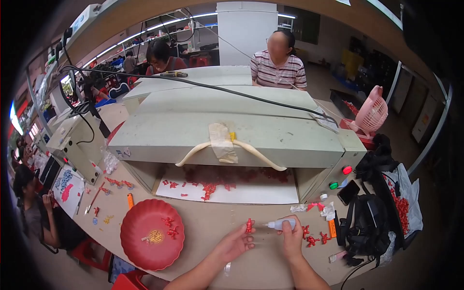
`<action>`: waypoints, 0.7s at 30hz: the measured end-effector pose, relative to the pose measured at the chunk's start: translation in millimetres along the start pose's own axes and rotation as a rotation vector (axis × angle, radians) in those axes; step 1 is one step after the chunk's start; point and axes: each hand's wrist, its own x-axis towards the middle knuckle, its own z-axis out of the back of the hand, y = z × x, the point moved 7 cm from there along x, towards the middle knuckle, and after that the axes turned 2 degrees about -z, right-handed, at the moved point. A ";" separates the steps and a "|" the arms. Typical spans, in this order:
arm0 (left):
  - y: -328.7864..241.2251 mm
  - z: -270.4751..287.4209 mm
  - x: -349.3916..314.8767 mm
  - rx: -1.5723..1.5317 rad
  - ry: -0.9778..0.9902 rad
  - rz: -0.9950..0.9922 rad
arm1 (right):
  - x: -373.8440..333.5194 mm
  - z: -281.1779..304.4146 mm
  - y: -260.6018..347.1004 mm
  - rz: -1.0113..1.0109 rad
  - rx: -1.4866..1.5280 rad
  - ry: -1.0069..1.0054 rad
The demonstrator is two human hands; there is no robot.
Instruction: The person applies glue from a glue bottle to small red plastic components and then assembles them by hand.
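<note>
My left hand (233,247) pinches a small red plastic figure piece (249,225) upright between thumb and fingertips. Facing it, my right hand (291,239) grips a small pale squeeze bottle (280,224) with a thin nozzle, held sideways so the tip points left at the figure piece. A small gap seems to lie between tip and piece. Right of the bottle, several red figure pieces (311,240) lie on the table (212,220). To the left sits a red scalloped bowl (126,237) with a few red pieces and a gold pattern inside.
A grey-green metal hood (270,140) spans the bench, with red pieces (209,190) on white paper (232,195) beneath it. At right are a phone (348,193), black bag (369,220), orange-handled tool (332,228) and pink fan (372,112). Co-workers (279,63) sit beyond and at left.
</note>
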 end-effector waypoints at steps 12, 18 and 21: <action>1.2 0.9 -2.1 0.011 0.003 -0.013 | -2.7 5.8 -2.0 0.005 0.041 0.015; 0.7 -0.4 2.6 -0.011 0.024 0.004 | 0.5 6.3 -0.3 0.031 0.022 -0.005; -3.1 6.3 -2.2 -0.024 0.023 -0.023 | 1.4 -7.4 -1.8 0.011 0.056 0.041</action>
